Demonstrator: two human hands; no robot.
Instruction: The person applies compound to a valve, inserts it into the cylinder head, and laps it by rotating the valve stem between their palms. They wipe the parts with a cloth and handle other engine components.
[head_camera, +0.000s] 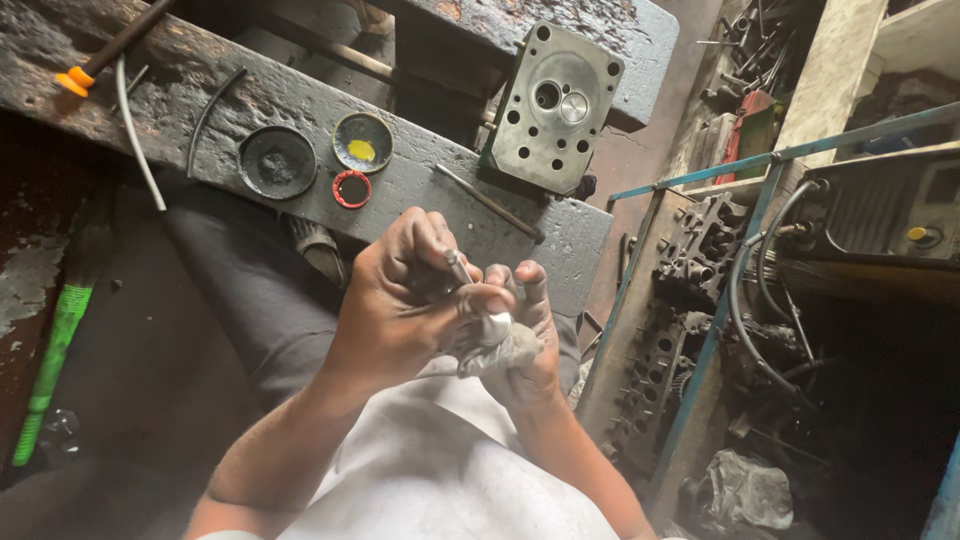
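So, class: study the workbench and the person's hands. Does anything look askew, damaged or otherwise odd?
The grey cylinder head stands tilted on edge against the bench, not flat. The bench's surface is blackened and flaking. Both hands, left hand and right hand, grip a small metal part in a dirty rag.

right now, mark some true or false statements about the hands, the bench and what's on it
1. Both hands are together around a small metal rod and a grey rag. True.
2. The cylinder head lies flat on the floor. False: it stands propped on the bench.
3. One round tin holds yellow paste. True.
4. The red ring sits on the cylinder head. False: it lies on the bench by the tins.
5. A loose rod lies on the bench. True.
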